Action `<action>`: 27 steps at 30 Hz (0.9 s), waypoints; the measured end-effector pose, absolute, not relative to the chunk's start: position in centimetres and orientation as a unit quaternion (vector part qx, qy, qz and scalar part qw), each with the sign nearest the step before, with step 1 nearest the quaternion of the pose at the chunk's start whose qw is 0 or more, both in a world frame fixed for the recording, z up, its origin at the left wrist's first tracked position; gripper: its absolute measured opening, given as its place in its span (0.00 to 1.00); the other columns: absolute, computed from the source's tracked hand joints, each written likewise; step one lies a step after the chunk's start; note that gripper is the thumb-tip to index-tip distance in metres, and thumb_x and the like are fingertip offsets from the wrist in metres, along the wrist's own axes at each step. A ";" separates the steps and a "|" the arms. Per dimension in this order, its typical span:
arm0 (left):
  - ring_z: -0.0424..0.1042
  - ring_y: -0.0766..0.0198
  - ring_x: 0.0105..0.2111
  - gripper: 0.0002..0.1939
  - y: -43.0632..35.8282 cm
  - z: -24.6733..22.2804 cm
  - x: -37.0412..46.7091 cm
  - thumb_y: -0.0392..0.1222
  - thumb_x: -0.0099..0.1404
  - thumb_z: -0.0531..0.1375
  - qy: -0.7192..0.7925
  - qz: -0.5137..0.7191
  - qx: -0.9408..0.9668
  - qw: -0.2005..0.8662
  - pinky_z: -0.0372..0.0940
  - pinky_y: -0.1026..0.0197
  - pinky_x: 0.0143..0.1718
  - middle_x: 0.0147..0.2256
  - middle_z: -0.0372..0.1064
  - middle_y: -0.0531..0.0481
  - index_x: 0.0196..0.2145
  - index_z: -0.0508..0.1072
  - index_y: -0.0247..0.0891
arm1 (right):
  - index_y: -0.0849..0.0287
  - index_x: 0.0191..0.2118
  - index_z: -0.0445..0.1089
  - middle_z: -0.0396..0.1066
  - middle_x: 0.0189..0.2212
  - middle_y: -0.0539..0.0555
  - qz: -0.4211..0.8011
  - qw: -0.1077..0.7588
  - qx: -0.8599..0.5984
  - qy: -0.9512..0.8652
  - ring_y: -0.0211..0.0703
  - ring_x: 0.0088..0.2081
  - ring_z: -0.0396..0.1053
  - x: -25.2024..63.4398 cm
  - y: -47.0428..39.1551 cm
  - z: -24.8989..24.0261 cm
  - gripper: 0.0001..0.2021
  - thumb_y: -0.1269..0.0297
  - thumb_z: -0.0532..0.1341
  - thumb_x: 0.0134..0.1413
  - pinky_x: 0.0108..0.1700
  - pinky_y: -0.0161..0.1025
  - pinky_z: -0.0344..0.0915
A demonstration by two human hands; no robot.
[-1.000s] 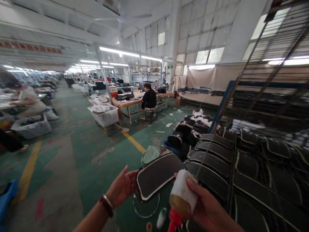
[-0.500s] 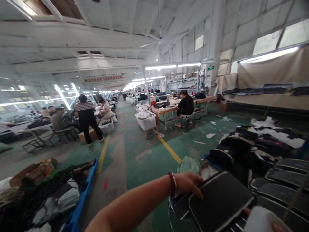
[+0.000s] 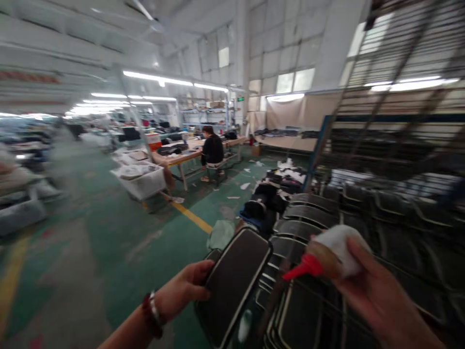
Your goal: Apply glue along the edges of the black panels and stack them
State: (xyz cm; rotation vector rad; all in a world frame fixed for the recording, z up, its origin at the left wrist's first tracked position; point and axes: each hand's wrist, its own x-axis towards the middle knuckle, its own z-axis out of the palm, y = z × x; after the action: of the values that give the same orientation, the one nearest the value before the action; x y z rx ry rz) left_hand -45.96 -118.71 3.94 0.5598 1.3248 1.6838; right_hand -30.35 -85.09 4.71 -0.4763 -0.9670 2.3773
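My left hand, with a beaded bracelet and a bangle at the wrist, grips the left edge of a dark flat panel with rounded corners and pale piping. The panel is tilted up at lower centre. In my right hand is a white glue bottle with a red pointed nozzle aimed left, toward the panel but apart from it. Under and beyond the bottle lie rows of similar dark piped panels, stacked close together.
A metal wire rack rises at the right. Dark pieces and white scraps are heaped beyond the panels. A white bin stands by a table, where a person sits. A pale green bag lies on the floor.
The view has swung right, bringing the wire rack into sight. My right hand has come up with the bottle, its red nozzle now visible. The panel in my left hand is turned more upright.
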 end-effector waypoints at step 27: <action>0.75 0.37 0.49 0.28 -116.1 4.1 -47.1 0.41 0.50 0.69 0.545 0.575 0.238 0.562 0.67 0.37 0.53 0.43 0.82 0.49 0.51 0.77 0.51 | 0.55 0.41 0.78 0.73 0.34 0.50 0.755 0.484 -0.166 -0.409 0.41 0.35 0.68 -27.1 -86.3 7.2 0.21 0.56 0.80 0.40 0.36 0.31 0.70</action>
State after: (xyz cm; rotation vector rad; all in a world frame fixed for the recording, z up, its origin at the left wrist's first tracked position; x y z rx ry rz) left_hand -47.05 -116.09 4.09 0.5608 1.2827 1.3545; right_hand -27.07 -86.25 7.17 -0.4053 -0.9969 1.8394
